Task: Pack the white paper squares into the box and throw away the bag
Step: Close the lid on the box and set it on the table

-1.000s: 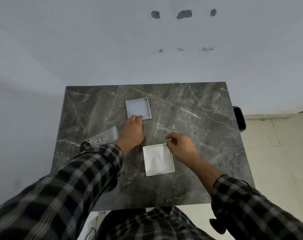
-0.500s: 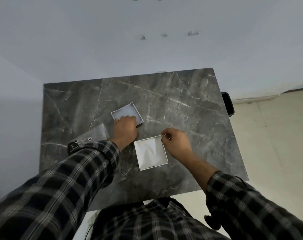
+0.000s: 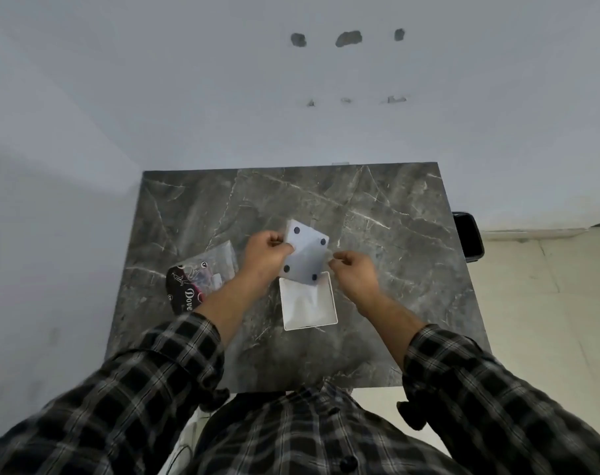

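Holding a white square lid with four dark dots (image 3: pixel 304 256) tilted just above the open white square box (image 3: pixel 309 306), the left hand (image 3: pixel 267 256) pinches its left edge and the right hand (image 3: pixel 352 271) its right corner. The box, with white paper squares inside, lies on the grey marble surface (image 3: pixel 394 234). The clear plastic bag with dark print (image 3: pixel 199 275) lies left of the box.

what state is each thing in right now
lid: lifted off the table, tilted, dotted side up, held over the box's far edge
box: open, on the table, white paper inside
bag: lying flat on the table, left of the hands, untouched
left hand: gripping the lid's left edge
right hand: pinching at the lid's right edge
bin: on the floor beside the table, inside not visible
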